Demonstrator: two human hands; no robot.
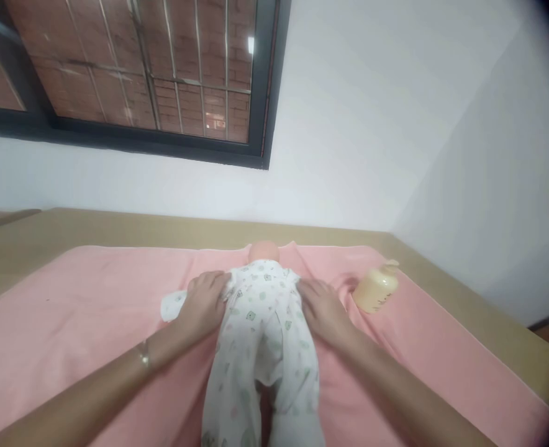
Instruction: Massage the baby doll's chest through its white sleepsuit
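Observation:
A doll in a white patterned suit (pixel 267 310) lies on a pink blanket (pixel 130 285), its head (pixel 264 251) at the far end and its legs toward me. My left hand (pixel 207 301) rests against the left side of its upper body, at the sleeve. On the opposite side, my right hand (pixel 323 307) touches the other sleeve, fingers laid along it. Neither hand visibly grasps the cloth, and some fingertips are hidden at the doll's sides. A white cuff or cloth piece (pixel 172 305) shows just left of my left hand.
A yellowish bottle (pixel 376 290) leans on the blanket to the right of my right hand. The wooden tabletop (pixel 186 230) shows around the blanket. Behind it stand a white wall (pixel 340 155) and a dark-framed window (pixel 260 124) with bars.

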